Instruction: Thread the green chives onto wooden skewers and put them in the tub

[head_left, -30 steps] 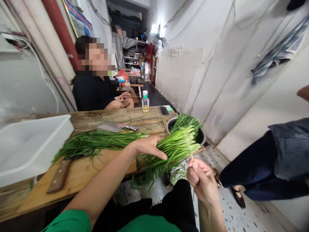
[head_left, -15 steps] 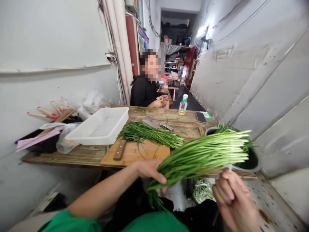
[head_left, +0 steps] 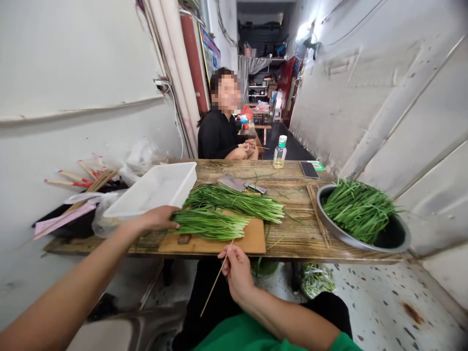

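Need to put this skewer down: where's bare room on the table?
Bare planks lie between the cutting board and the steel bowl, and between the cleaver and the phone. The board under the chives is crowded.

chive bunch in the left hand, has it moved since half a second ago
Yes. The chive bunch was held up in front of the metal bowl; now it lies on the cutting board, left hand on its end.
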`<state>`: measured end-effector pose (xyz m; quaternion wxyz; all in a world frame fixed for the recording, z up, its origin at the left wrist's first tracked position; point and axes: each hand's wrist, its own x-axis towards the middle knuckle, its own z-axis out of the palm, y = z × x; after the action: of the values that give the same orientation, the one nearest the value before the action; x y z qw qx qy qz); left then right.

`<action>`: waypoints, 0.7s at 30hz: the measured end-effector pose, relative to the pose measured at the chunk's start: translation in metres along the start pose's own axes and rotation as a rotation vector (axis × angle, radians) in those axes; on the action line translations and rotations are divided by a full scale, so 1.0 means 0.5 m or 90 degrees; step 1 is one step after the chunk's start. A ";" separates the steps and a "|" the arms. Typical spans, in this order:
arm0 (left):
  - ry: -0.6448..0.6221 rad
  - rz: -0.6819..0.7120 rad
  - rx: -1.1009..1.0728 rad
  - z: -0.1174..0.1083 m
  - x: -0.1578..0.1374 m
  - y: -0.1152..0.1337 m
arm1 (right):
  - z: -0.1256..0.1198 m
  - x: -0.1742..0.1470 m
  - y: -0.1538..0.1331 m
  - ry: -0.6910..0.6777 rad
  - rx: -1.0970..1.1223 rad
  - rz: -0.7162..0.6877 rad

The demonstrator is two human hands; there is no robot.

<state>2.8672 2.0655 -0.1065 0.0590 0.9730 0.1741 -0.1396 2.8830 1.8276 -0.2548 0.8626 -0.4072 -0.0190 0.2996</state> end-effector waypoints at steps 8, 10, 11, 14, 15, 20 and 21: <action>0.220 0.292 0.126 0.095 -0.003 0.158 | -0.013 0.024 -0.006 0.007 0.021 0.107; 0.200 0.411 0.117 0.126 0.021 0.187 | -0.016 0.025 -0.004 0.014 -0.008 0.123; 0.185 0.445 0.113 0.141 0.034 0.196 | -0.019 0.026 -0.002 0.014 -0.025 0.128; 0.168 0.470 0.103 0.181 0.068 0.202 | -0.028 0.031 0.000 0.004 -0.073 0.140; 0.170 0.467 0.101 0.191 0.075 0.200 | -0.030 0.033 0.000 -0.003 -0.086 0.146; 0.194 0.453 0.105 0.227 0.083 0.191 | -0.038 0.040 -0.015 -0.029 -0.149 0.173; 0.203 0.450 0.105 0.232 0.083 0.191 | -0.039 0.040 -0.020 -0.037 -0.159 0.176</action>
<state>2.9092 1.9709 -0.2228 -0.0025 0.9839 -0.1762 0.0285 2.9097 1.8202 -0.2650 0.7552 -0.5008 -0.0245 0.4223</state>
